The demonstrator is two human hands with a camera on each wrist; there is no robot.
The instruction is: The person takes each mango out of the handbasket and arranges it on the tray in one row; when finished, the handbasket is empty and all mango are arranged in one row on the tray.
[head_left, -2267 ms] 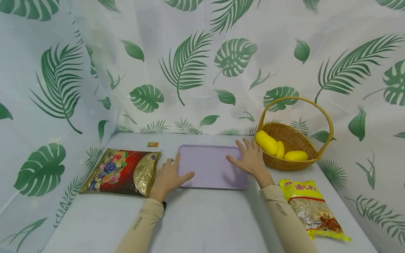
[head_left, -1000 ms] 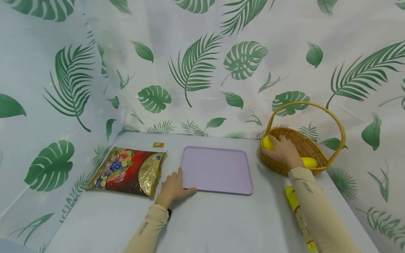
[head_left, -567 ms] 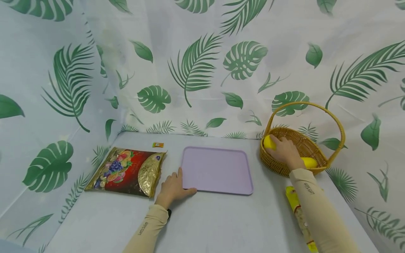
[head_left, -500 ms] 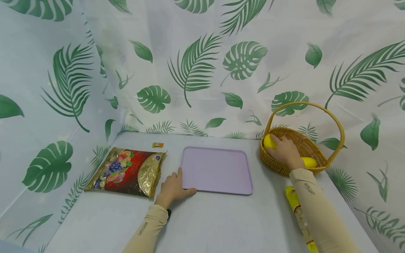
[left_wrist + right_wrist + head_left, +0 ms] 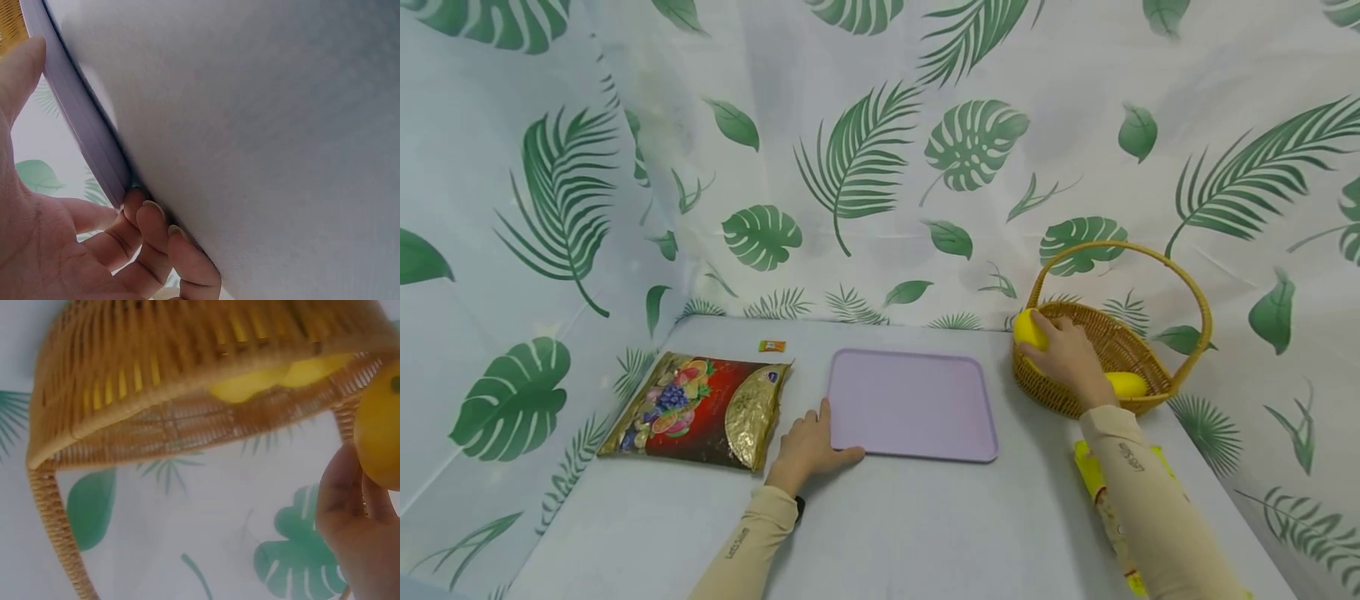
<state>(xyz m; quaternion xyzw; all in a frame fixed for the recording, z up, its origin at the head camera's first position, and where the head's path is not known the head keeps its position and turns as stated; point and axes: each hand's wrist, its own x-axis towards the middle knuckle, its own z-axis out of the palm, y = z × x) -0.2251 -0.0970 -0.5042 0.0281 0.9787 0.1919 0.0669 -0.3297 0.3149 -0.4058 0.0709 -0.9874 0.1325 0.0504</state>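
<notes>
In the head view my right hand [image 5: 1070, 357] holds a yellow mango [image 5: 1028, 328] at the left rim of the wicker basket [image 5: 1043, 388]. The right wrist view shows the thumb and fingers on this mango [image 5: 380, 434], which has a green stem spot. More yellow fruit [image 5: 250, 384] lies inside the basket. My left hand [image 5: 807, 450] rests at the near left corner of a flat lilac tray [image 5: 913, 404]. Its thumb touches the front edge and its index finger the left side. In the left wrist view the other fingertips [image 5: 190, 259] sit low beside the tray's corner.
A red and gold bag [image 5: 696, 408] lies left of the tray, with a small orange packet [image 5: 772, 346] behind it. The right forearm partly covers a yellow bag [image 5: 1093, 475]. A leaf-patterned cloth [image 5: 865, 275] hangs at the back and sides.
My right hand has gone from above the tray to the basket and gripped a mango, now raised slightly to the left. The left hand has settled against the tray's corner.
</notes>
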